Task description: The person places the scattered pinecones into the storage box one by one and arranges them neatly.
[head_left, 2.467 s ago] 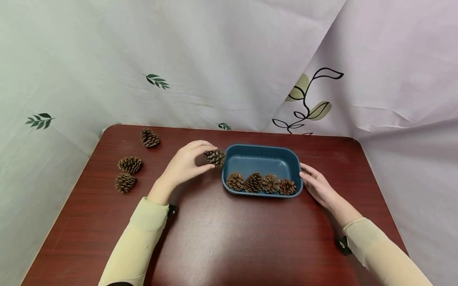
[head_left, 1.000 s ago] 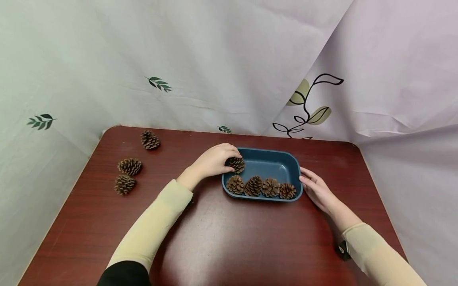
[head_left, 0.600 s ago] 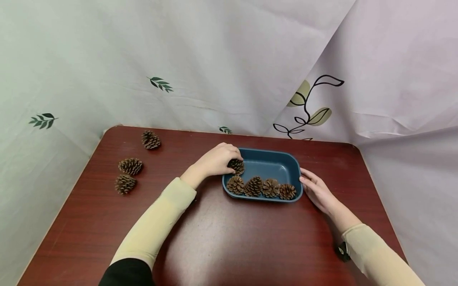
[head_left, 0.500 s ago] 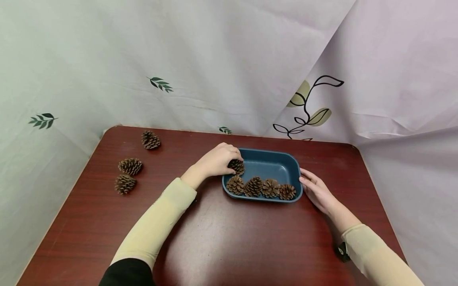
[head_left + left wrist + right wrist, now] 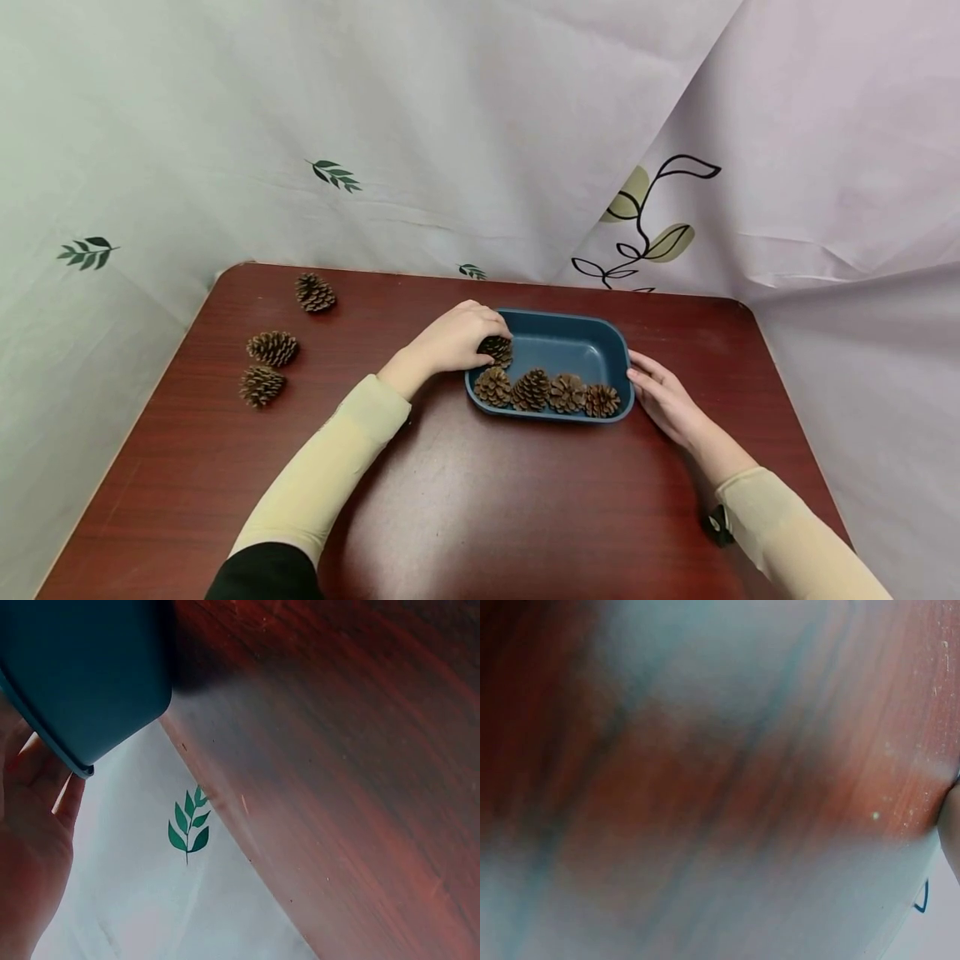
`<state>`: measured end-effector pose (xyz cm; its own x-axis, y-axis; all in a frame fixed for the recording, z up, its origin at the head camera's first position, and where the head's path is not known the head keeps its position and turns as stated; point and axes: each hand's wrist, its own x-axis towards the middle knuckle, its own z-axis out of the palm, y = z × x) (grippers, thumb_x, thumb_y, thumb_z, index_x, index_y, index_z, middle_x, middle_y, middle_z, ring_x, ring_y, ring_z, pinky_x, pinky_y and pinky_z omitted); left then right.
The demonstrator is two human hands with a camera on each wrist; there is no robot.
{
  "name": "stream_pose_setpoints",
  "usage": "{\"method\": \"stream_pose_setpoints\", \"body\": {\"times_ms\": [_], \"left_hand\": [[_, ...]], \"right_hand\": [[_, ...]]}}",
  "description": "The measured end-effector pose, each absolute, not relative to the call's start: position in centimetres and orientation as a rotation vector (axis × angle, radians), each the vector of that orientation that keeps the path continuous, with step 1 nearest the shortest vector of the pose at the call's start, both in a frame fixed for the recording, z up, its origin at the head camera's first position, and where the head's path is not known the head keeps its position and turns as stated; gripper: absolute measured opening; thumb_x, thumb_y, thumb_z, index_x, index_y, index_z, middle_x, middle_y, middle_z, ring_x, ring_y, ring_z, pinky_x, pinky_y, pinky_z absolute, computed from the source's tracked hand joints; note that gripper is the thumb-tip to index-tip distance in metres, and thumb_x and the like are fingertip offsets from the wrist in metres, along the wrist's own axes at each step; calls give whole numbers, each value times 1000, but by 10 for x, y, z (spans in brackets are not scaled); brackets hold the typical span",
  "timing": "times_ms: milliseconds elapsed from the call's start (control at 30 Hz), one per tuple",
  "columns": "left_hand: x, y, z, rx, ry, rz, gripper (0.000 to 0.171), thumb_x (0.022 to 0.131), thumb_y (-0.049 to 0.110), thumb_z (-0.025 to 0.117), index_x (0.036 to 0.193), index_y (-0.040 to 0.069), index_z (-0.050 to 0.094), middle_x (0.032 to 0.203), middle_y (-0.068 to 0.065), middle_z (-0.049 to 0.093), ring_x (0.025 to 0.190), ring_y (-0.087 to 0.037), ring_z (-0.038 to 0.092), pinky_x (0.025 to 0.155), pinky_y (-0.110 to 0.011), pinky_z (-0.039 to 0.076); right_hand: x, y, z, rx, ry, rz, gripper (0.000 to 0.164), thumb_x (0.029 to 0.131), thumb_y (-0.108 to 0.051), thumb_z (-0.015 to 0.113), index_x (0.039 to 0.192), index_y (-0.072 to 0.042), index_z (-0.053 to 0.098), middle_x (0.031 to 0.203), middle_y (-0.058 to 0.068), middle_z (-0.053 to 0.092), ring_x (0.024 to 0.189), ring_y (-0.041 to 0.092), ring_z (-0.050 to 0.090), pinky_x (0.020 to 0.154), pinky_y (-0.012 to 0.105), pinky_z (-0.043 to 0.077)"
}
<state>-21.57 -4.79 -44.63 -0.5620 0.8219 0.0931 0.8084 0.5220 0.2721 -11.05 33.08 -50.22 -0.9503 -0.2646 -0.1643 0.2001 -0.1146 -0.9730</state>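
In the head view, my left hand (image 5: 459, 337) reaches over the left end of a blue rectangular bin (image 5: 573, 322) and grips a brown pine cone (image 5: 497, 351) inside it, between thumb and fingers. The fingers partly cover that cone. Several more pine cones (image 5: 531, 390) sit in a row along the bin's near wall. At the opposite end, my right hand (image 5: 670, 402) touches the outside of the bin with relaxed fingers. The left wrist view has the bin's outer wall (image 5: 97, 675) and part of the left hand (image 5: 34, 832); the cone is hidden there.
Three loose pine cones lie at the table's left: one near the back (image 5: 315, 293) and two close together, the farther one (image 5: 273, 348) and the nearer one (image 5: 262, 386). The dark red table (image 5: 510, 508) meets a pale leaf-patterned cloth (image 5: 465, 150) behind.
Since the oldest frame, my left hand has carried its pine cone rightward over the rim into the bin. Over the last half second both hands stay nearly still.
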Motion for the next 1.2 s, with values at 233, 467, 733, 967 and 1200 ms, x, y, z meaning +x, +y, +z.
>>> {"method": "stream_pose_setpoints", "body": {"times_ms": [233,467,733,967,1200], "left_hand": [[-214,-45,-448,1438,2658,542,39,91,17,86,128,11,76,133,-5,74,132,-23,65,119,-45,46],[-214,-47,-446,1411,2646,552,37,91,13,86,127,10,76,132,-6,74,133,-25,64,124,-42,45],[-214,-48,-443,1414,2654,535,36,91,14,85,126,10,77,132,-6,74,132,-25,65,122,-43,46],[-213,-48,-443,1415,2661,542,35,92,14,85,125,11,78,131,-4,74,132,-25,64,122,-43,46],[-211,-51,-439,1420,2673,543,34,92,15,84,126,12,77,131,-3,74,132,-25,65,122,-44,46]], "right_hand": [[-109,331,-501,-62,1853,-2139,37,115,-10,45,151,-15,50,135,-20,67,126,-8,62,105,8,48],[-107,329,-498,-62,1858,-2132,46,114,-11,46,159,0,38,136,-20,66,127,-9,61,105,8,48],[-108,329,-499,-72,1856,-2136,43,115,-10,45,157,-5,42,136,-20,66,127,-8,61,105,8,47],[-109,331,-501,-80,1851,-2134,37,115,-10,44,151,-15,49,137,-20,66,127,-8,61,105,8,48],[-110,331,-503,-77,1849,-2134,37,115,-10,44,151,-16,50,136,-20,66,127,-8,61,105,8,49]]}}
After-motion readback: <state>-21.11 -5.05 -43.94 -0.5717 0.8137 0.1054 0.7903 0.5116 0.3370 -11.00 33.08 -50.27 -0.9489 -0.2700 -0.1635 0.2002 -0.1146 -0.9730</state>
